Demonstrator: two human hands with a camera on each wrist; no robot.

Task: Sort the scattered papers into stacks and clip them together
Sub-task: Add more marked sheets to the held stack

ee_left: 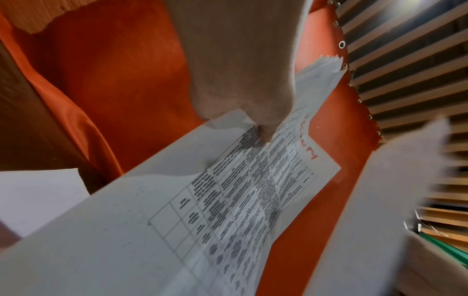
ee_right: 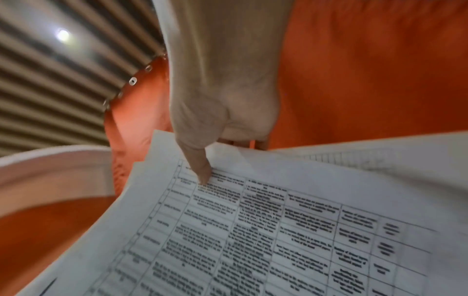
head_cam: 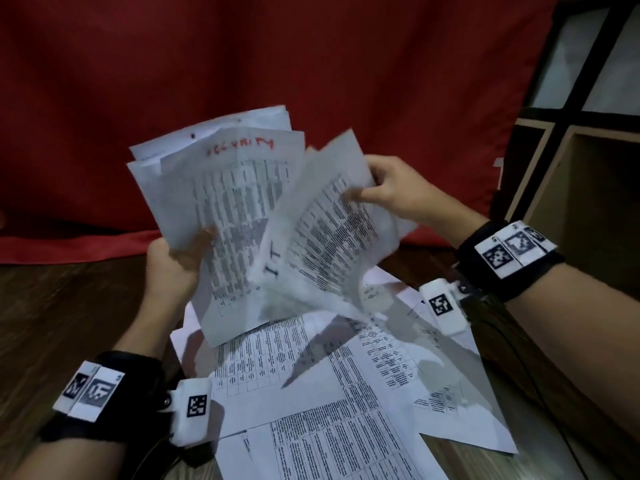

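Observation:
My left hand (head_cam: pixel 173 261) grips a bundle of printed sheets (head_cam: pixel 235 188) by its lower left edge and holds it upright above the table; the top sheet carries red handwriting. In the left wrist view the thumb (ee_left: pixel 263 130) presses on that bundle (ee_left: pixel 228 200). My right hand (head_cam: pixel 384 192) pinches a second, blurred set of table-printed sheets (head_cam: pixel 322 230) marked "IT", held tilted beside the bundle. The right wrist view shows the thumb (ee_right: pixel 202 170) on top of these sheets (ee_right: pixel 278 230), with fingers behind. More printed papers (head_cam: pixel 329 382) lie scattered flat on the wooden table (head_cam: pixel 69 306).
A red cloth (head_cam: pixel 242 64) hangs behind the table and drapes onto its far edge. A wooden shelf unit (head_cam: pixel 581 174) stands at the right. Cables run under my right forearm.

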